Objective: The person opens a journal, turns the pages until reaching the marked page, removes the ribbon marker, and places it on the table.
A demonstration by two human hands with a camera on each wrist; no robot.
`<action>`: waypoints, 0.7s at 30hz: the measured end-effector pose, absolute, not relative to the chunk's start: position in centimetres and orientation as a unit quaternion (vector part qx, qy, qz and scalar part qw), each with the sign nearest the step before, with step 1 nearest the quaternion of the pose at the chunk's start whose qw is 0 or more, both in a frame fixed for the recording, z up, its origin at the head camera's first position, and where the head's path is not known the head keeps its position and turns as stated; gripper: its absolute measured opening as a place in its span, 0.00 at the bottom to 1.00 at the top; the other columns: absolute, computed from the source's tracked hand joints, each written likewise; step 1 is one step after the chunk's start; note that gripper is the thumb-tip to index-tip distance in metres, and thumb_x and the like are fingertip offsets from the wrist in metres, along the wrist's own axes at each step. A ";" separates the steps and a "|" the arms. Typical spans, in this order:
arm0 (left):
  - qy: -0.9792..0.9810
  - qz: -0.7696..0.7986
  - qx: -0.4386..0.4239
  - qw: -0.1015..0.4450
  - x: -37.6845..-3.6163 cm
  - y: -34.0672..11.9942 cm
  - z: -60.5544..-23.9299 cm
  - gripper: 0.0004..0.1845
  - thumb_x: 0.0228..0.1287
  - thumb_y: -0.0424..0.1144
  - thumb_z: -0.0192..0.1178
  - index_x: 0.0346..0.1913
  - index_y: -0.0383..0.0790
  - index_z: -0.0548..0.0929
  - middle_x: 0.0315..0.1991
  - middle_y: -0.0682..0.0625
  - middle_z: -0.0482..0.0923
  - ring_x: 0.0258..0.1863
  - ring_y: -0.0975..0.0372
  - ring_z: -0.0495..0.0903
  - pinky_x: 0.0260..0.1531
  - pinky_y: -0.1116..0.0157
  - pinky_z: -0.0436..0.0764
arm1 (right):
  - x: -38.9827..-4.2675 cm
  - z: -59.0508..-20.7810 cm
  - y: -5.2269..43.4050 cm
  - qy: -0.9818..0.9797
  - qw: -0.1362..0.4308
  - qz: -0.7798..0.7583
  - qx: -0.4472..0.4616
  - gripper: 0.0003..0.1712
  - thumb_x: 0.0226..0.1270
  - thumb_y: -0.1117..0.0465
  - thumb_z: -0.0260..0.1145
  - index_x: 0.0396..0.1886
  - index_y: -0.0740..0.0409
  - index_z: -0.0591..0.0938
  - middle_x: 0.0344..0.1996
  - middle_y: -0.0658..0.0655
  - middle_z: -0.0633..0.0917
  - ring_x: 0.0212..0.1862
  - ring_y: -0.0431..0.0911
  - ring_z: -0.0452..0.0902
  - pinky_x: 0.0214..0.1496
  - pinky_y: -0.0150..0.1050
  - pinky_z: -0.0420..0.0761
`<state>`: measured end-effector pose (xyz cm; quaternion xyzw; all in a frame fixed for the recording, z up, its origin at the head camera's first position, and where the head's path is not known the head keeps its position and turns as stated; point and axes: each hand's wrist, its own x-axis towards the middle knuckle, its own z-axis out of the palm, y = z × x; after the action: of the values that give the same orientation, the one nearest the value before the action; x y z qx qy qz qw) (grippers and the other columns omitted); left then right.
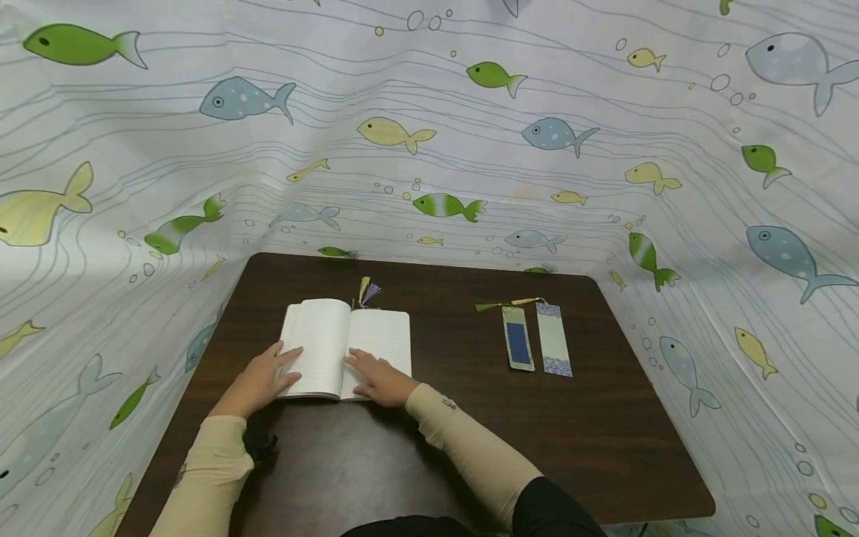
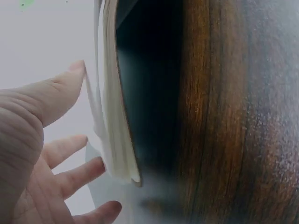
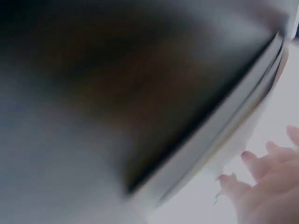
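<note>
1. On the dark wooden bench [image 1: 416,447], seen from the head camera, an open book [image 1: 345,347] lies left of centre; the left hand [image 1: 258,380] rests flat with straight fingers on the book's left page and the right hand [image 1: 379,380] lies flat on the right page, neither gripping anything
2. Behind the book's spine a tassel [image 1: 366,292] shows, touching the far edge of the book; well to the right, apart from the book, two bookmarks [image 1: 535,339] lie side by side, and a fish-print cloth [image 1: 470,149] walls in the bench on three sides
3. From the left wrist, the left hand [image 2: 42,154] is spread, its thumb against the top leaves of the book [image 2: 114,116], whose page block stands up off the bench [image 2: 224,116]
4. From the right wrist, the picture is blurred: the fingertips [image 3: 254,165] of the right hand [image 3: 266,186] lie extended on a white page beside the book's edge [image 3: 224,135]
</note>
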<state>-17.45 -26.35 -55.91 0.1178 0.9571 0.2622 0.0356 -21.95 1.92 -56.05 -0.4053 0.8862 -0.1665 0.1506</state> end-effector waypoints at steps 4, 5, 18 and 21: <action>0.959 0.261 0.099 0.052 -17.5 -26.4 -55.9 0.32 0.70 0.47 0.64 0.69 0.31 0.73 0.72 0.20 0.54 0.66 0.23 0.59 0.54 0.25 0.66 | -23.1 -56.2 4.5 0.930 0.144 -0.076 -0.329 0.51 0.68 0.45 0.71 0.81 0.59 0.57 0.80 0.60 0.55 0.80 0.52 0.50 0.74 0.57 0.64; 0.959 0.261 0.097 0.053 -17.5 -26.4 -55.9 0.32 0.70 0.47 0.65 0.69 0.30 0.74 0.72 0.20 0.54 0.66 0.23 0.58 0.54 0.25 0.65 | -23.3 -56.2 5.2 0.937 0.150 -0.063 -0.309 0.54 0.65 0.43 0.72 0.81 0.59 0.57 0.81 0.60 0.54 0.81 0.52 0.48 0.74 0.58 0.63; 0.961 0.252 0.109 0.032 -17.3 -26.1 -55.6 0.32 0.66 0.45 0.68 0.66 0.28 0.76 0.71 0.28 0.66 0.66 0.30 0.65 0.59 0.30 0.67 | -23.1 -55.3 7.8 0.956 0.132 -0.007 -0.262 0.62 0.51 0.35 0.76 0.80 0.56 0.61 0.81 0.55 0.56 0.81 0.53 0.49 0.75 0.68 0.53; 0.961 0.253 0.105 0.036 -17.3 -26.0 -55.7 0.33 0.66 0.47 0.68 0.67 0.29 0.75 0.70 0.28 0.67 0.66 0.31 0.67 0.58 0.30 0.68 | -23.1 -55.3 7.7 0.959 0.104 0.026 -0.263 0.61 0.49 0.33 0.75 0.79 0.54 0.64 0.80 0.54 0.60 0.80 0.53 0.53 0.74 0.69 0.53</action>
<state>-17.32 -25.99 -55.73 0.1053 0.9611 0.2529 0.0365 -23.10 7.70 -55.35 -0.2627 0.9589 0.0258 0.1037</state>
